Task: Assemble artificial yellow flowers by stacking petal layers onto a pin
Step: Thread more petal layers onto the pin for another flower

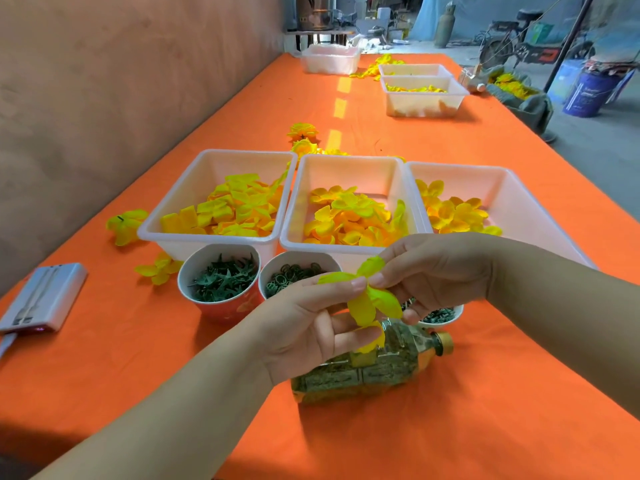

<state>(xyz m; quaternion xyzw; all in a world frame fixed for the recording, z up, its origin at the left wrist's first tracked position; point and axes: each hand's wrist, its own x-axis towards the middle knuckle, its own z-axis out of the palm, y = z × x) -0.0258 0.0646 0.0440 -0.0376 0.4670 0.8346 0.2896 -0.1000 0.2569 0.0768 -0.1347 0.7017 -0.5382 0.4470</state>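
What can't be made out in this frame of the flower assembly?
Head view:
Pin: unseen; the petal layer and fingers of the left hand and right hand cover where it would sit.
White bowl: mostly behind the right hand; green contents too small to identify.
Clear bottle: partly covered by the left hand.
Power bank: cable cut off by the left edge.

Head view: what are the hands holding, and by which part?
Both hold one petal layer: the left hand and the right hand pinch it near its centre. No pin shows.
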